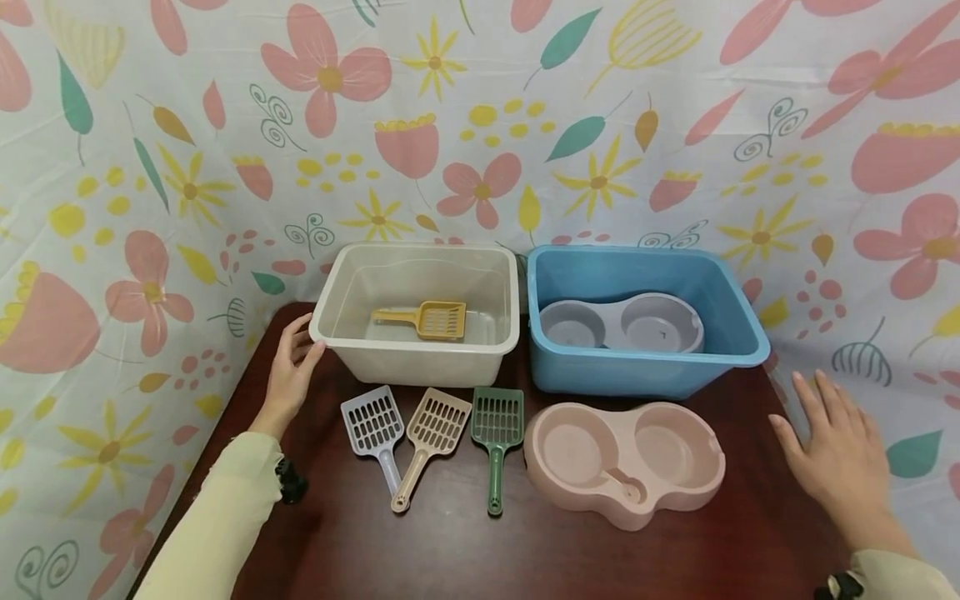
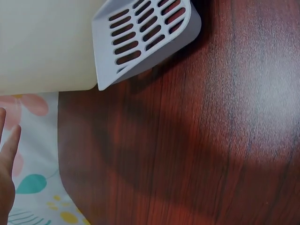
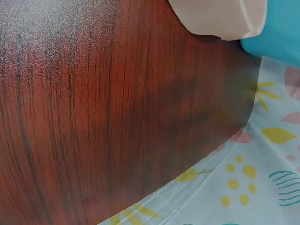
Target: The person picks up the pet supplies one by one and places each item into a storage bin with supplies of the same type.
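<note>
My left hand is at the left front corner of a beige litter box, fingers extended beside its rim; contact cannot be told. In the left wrist view, part of that hand shows at the left edge. A yellow litter scoop lies inside the beige box. My right hand is spread, holding nothing, to the right of a blue litter box. Inside the blue box sits a grey double pet bowl. The right wrist view does not show the right hand.
Before the beige box lie a grey scoop, a beige scoop and a green scoop. A pink double bowl stands before the blue box. Floral cloth hangs behind and beside the dark wooden table.
</note>
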`<control>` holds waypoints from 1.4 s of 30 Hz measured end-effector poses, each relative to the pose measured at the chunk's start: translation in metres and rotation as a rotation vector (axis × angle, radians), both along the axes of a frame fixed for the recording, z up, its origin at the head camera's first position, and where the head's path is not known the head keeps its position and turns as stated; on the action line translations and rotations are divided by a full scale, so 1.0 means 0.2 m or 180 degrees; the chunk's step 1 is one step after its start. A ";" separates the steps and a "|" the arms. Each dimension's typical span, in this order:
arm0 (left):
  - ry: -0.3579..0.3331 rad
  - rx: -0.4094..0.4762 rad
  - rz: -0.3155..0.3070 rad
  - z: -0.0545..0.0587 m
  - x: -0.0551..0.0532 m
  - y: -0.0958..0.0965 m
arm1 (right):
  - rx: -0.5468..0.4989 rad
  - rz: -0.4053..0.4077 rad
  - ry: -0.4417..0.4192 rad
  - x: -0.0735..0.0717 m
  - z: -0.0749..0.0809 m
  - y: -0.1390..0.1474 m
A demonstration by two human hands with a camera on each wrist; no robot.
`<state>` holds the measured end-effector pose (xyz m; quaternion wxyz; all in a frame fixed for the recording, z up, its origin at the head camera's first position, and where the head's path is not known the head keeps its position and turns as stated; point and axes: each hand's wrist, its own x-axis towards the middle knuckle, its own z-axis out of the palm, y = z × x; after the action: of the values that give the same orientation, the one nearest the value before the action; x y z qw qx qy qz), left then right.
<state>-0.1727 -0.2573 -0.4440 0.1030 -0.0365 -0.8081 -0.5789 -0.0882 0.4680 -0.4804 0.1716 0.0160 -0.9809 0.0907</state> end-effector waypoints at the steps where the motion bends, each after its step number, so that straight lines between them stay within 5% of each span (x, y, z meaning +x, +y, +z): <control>1: 0.0009 0.0037 -0.0025 -0.01 -0.01 0.00 | -0.0009 -0.0006 -0.0015 0.00 0.00 0.00; 7: -0.0005 0.0341 -0.0064 -0.05 -0.05 0.01 | -0.0091 -0.0024 -0.0026 0.00 0.00 -0.02; 15: -0.0130 0.0470 0.0035 -0.19 -0.11 0.00 | -0.0160 -0.0024 0.0056 0.03 0.02 -0.08; 25: -0.0065 0.0474 0.0036 -0.07 -0.04 0.05 | -0.0541 0.0145 0.0414 0.07 0.02 -0.23; 42: -0.0139 0.0563 0.0113 -0.08 -0.05 0.03 | -0.1187 0.0170 0.0498 0.12 0.00 -0.50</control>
<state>-0.1824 -0.2513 -0.4601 0.0984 -0.0003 -0.7564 -0.6467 -0.0634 0.3678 -0.4813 0.2447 0.0170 -0.9300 0.2738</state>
